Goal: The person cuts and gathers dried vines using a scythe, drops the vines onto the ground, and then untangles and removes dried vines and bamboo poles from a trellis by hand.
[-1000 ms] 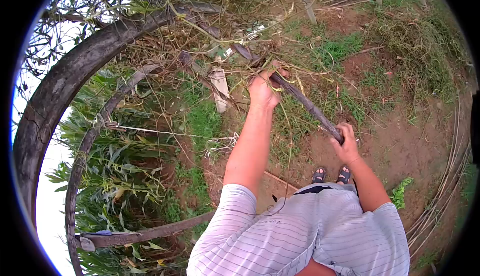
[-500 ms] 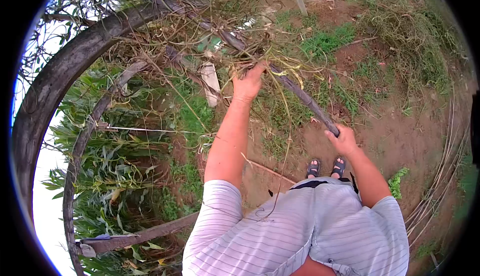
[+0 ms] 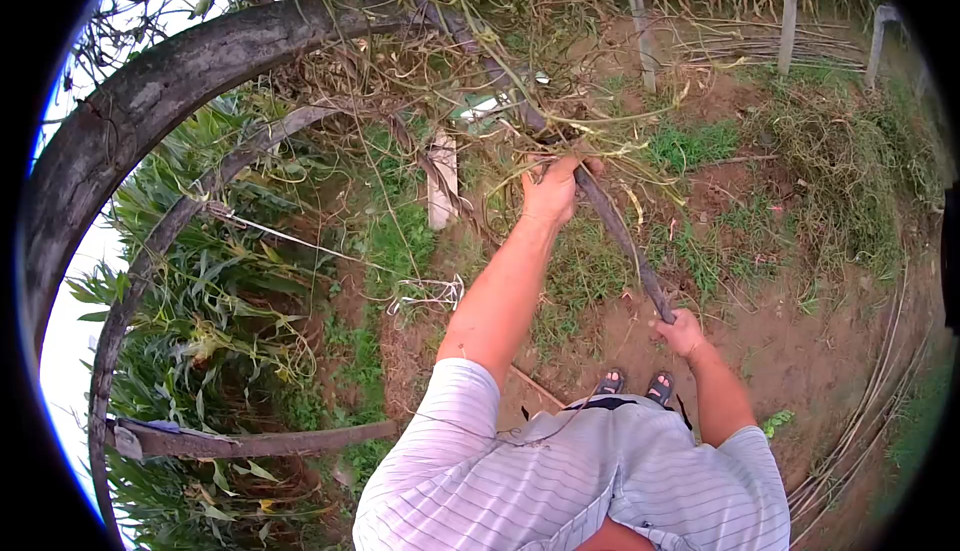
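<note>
A long dark wooden pole [image 3: 625,236] slants from the upper left down toward me. Around its lower end my right hand [image 3: 682,333] is closed. Higher up, my left hand [image 3: 553,191] is closed on a bunch of stringy vines [image 3: 610,141] tangled about the pole. Its fingers reach to the pole's far side, and the vines partly hide them. More green and dried stems [image 3: 400,81] hang along the upper part of the pole.
A thick curved beam [image 3: 150,101] arches at the left, with a thinner one [image 3: 180,221] below it. Corn plants [image 3: 220,291] stand behind. A white string [image 3: 310,244] crosses there. Cut vines [image 3: 830,141] are heaped at the right, near long thin sticks [image 3: 870,381].
The view has shifted, showing more posts at the upper right. Both hands keep their hold; my left hand and the vines appear lower and farther right, and the pole looks steeper.
</note>
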`<state>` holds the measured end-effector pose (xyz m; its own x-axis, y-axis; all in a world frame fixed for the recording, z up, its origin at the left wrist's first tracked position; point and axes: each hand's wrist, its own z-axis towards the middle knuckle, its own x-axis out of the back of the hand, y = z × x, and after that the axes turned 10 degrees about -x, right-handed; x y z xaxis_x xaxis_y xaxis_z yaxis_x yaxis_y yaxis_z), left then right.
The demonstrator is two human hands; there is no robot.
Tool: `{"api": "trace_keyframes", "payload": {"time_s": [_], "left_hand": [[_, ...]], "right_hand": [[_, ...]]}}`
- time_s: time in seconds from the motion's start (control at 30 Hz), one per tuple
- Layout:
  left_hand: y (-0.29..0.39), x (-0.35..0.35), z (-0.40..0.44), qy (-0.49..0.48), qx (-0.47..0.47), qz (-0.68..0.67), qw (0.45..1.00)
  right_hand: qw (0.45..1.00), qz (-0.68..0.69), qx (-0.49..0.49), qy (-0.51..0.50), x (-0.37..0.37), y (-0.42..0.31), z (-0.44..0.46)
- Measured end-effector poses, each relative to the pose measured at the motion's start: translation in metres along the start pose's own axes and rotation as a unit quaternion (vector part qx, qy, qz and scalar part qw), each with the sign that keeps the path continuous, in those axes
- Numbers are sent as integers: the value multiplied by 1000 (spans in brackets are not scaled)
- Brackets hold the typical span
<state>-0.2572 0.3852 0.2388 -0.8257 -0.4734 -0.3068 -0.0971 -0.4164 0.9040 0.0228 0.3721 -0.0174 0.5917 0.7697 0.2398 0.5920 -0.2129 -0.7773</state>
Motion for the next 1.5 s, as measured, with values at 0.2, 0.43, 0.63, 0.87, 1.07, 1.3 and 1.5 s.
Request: {"api": "trace_keyframes", "payload": {"time_s": [0.2, 0.43, 0.63, 0.87, 1.07, 1.3, 1.5], "left_hand": [[20, -6, 31, 21, 42, -79, 996], [53, 15, 17, -68, 86, 71, 991], [48, 5, 23, -41, -26, -64, 997], [68, 14, 64, 53, 1, -67, 996], [153, -1, 110, 116, -122, -81, 982], [173, 3, 135, 88, -125, -98, 983], [141, 16, 155, 59, -92, -169, 979]], "right_hand": [[990, 75, 47, 110, -8, 6, -5], [986, -46, 96, 129, -26, 51, 11], [996, -1, 60, 69, -29, 52, 7], [969, -24, 158, 189, -44, 59, -14], [992, -14, 89, 85, -52, 127, -5], [990, -35, 18, 137, -27, 76, -10], [925, 45, 216, 310, -73, -24, -7]]}}
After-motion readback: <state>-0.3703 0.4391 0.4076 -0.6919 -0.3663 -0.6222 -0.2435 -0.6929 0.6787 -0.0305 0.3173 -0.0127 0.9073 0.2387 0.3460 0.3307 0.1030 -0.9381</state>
